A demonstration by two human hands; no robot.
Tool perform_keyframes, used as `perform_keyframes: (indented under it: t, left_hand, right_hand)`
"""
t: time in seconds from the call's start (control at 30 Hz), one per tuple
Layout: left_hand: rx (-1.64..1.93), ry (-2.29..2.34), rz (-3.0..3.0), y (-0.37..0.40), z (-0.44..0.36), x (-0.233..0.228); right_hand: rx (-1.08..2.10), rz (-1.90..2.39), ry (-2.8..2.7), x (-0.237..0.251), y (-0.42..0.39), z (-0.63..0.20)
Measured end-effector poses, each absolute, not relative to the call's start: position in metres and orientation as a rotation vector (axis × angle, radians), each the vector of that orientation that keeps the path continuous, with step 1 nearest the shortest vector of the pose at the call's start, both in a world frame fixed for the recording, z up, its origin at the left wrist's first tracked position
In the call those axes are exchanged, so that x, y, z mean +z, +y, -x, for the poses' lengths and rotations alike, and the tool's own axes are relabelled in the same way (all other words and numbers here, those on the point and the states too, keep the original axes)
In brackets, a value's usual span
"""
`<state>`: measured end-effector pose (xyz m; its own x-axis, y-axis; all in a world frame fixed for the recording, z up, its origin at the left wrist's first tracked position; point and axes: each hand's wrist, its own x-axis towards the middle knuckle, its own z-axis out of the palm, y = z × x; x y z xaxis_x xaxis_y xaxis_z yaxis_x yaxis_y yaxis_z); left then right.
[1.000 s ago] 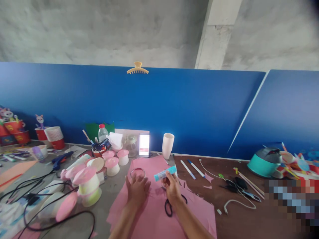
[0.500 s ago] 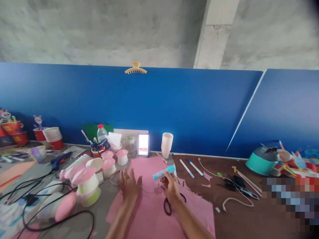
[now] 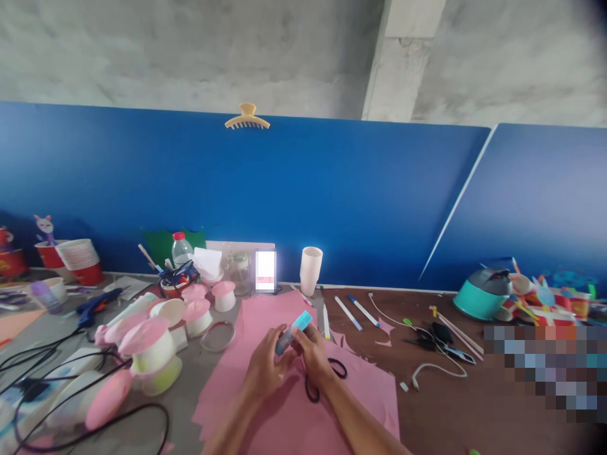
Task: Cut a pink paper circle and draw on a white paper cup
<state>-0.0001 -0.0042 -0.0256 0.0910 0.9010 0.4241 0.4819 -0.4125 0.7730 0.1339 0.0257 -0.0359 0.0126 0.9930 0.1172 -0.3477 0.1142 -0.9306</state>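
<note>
Holding a slim, turquoise-and-clear plastic glue stick (image 3: 300, 321) between them, the left hand (image 3: 266, 365) and right hand (image 3: 315, 355) meet above an irregular stack of pink paper (image 3: 265, 311). The left fingers curl narrowly around the clear lower end; the right thumb and fingers close on the tube near its turquoise end. The glue stick tilts, its turquoise end up and to the right, and any lettering on its barrel is too blurred to read.

Scissors with black loop handles (image 3: 313, 400) lie on the paper, partly covered by the right wrist. Left of the paper rests a clear, flat ring (image 3: 217, 351), near several white cups with pink disc tops (image 3: 149, 338). A slim white marker (image 3: 326, 322) lies just right of the right hand, with two white-and-blue markers (image 3: 348, 313) further right on the brown tabletop (image 3: 446, 417).

Behind the paper stand a tall stack of white paper cups (image 3: 311, 270) and a bright, pixelated rectangle (image 3: 265, 272) whose content cannot be read. At far left, a red paper cup (image 3: 10, 263) bears yellow marks too small to make out. A teal-and-grey rounded container (image 3: 481, 297) sits at right, beside a pixelated patch.
</note>
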Motion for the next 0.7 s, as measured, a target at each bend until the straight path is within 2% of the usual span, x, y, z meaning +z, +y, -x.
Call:
perform_keyframes:
  t: [0.7]
  left_hand:
    - [1.177,1.377,-1.832,-0.004,-0.001,-0.014]
  right_hand:
    - [1.204,0.925,-0.780,-0.043,0.047,-0.145]
